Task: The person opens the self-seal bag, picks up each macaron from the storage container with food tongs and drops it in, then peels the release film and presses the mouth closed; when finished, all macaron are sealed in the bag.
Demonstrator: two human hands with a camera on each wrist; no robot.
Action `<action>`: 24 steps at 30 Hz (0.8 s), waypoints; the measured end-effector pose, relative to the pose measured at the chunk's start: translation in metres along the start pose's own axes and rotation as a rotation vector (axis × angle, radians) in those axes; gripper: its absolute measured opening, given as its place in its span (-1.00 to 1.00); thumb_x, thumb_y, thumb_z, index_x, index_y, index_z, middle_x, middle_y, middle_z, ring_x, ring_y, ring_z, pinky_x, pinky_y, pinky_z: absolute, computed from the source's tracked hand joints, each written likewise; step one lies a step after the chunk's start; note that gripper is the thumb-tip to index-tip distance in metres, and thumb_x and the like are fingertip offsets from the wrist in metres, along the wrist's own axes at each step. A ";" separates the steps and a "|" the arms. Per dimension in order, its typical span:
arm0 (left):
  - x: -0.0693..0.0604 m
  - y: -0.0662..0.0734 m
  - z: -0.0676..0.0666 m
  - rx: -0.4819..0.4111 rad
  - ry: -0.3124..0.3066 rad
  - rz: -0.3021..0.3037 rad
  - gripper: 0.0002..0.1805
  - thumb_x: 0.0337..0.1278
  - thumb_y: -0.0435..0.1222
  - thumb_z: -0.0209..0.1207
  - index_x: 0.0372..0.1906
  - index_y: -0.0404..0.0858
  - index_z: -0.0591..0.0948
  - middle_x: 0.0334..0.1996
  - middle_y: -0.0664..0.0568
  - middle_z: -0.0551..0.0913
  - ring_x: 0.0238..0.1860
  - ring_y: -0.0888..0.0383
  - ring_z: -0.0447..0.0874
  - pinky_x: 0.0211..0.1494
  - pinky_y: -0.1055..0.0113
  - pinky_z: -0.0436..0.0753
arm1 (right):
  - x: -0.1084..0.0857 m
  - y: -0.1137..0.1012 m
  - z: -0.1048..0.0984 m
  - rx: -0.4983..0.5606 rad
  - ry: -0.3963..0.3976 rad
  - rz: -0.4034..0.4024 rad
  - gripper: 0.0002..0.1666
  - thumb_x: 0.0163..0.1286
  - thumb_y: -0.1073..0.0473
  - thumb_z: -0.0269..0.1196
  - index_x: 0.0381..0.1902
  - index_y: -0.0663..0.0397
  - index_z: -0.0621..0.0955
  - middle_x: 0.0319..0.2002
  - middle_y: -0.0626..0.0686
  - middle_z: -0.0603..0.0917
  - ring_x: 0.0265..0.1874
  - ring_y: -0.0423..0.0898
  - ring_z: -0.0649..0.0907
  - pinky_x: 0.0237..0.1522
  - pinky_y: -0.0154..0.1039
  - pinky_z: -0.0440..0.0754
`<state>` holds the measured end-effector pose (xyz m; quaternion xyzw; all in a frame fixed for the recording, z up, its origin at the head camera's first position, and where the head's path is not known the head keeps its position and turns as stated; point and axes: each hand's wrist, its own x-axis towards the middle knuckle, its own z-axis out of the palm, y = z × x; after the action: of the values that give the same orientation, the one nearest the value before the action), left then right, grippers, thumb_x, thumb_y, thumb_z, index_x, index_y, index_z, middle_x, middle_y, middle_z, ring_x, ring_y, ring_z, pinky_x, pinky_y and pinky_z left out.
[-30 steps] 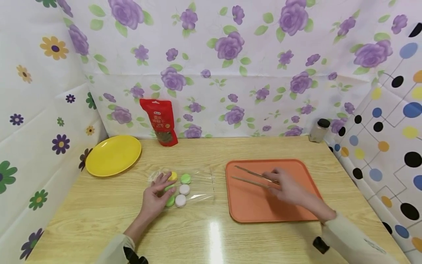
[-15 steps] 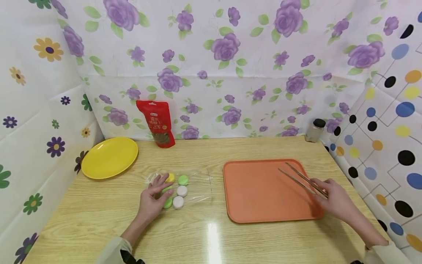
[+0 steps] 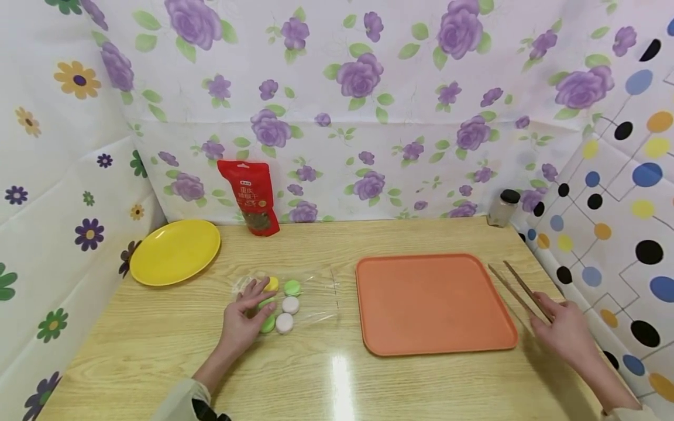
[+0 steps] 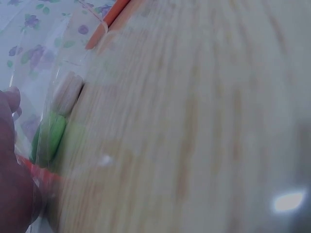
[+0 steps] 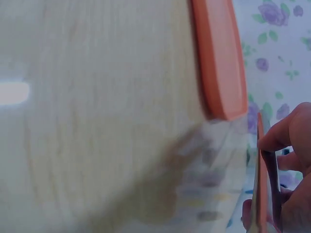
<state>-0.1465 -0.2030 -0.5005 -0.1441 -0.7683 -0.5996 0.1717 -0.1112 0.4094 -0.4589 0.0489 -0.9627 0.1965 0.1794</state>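
Note:
My left hand (image 3: 243, 318) holds the left end of a clear plastic bag (image 3: 318, 298) lying on the table. Inside are several macarons: green (image 3: 292, 287), yellow (image 3: 271, 284) and pale ones (image 3: 290, 304), some partly covered by my fingers. In the left wrist view, the clear film runs beside my thumb, with a green macaron (image 4: 48, 138) and a pale one (image 4: 68, 93) behind it. My right hand (image 3: 563, 327) grips metal tongs (image 3: 518, 292) right of the orange tray (image 3: 437, 304); their tips are apart with nothing between them. Right wrist view: fingers press the tongs (image 5: 262, 184).
A yellow plate (image 3: 176, 252) lies at the back left. Beside it a red pouch (image 3: 253, 199) stands against the flowered cloth. A small jar with a black lid (image 3: 503, 208) is at the back right. Patterned cloth walls border the wooden table (image 3: 295, 380).
My right hand has carried the tongs rightward, from over the orange tray to beyond its right edge. My left hand stays at the bag. The head view has shifted slightly.

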 end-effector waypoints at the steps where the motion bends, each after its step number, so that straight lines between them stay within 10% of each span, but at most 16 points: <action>1: 0.000 0.000 0.000 0.002 -0.003 0.000 -0.77 0.13 -0.57 0.32 -0.09 -0.55 0.69 0.25 -0.37 0.49 0.43 -0.44 0.08 0.36 -0.45 -0.27 | -0.002 0.003 0.001 -0.005 0.005 0.010 -0.54 0.12 0.36 0.32 0.01 0.45 0.59 -0.70 0.10 0.40 -0.62 0.07 0.43 -0.63 -0.09 0.32; 24: -0.001 -0.001 -0.002 -0.003 -0.012 -0.025 -0.77 0.16 -0.54 0.32 -0.07 -0.53 0.69 0.27 -0.36 0.48 0.45 -0.41 0.07 0.38 -0.42 -0.31 | -0.008 0.020 0.019 -0.078 -0.047 0.105 -0.48 0.14 0.31 0.26 0.04 0.55 0.51 -0.56 0.40 0.58 -0.43 0.36 0.57 -0.38 0.23 0.45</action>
<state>-0.1461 -0.2057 -0.5016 -0.1386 -0.7700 -0.6020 0.1594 -0.1136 0.4204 -0.4853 -0.0040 -0.9749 0.1666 0.1478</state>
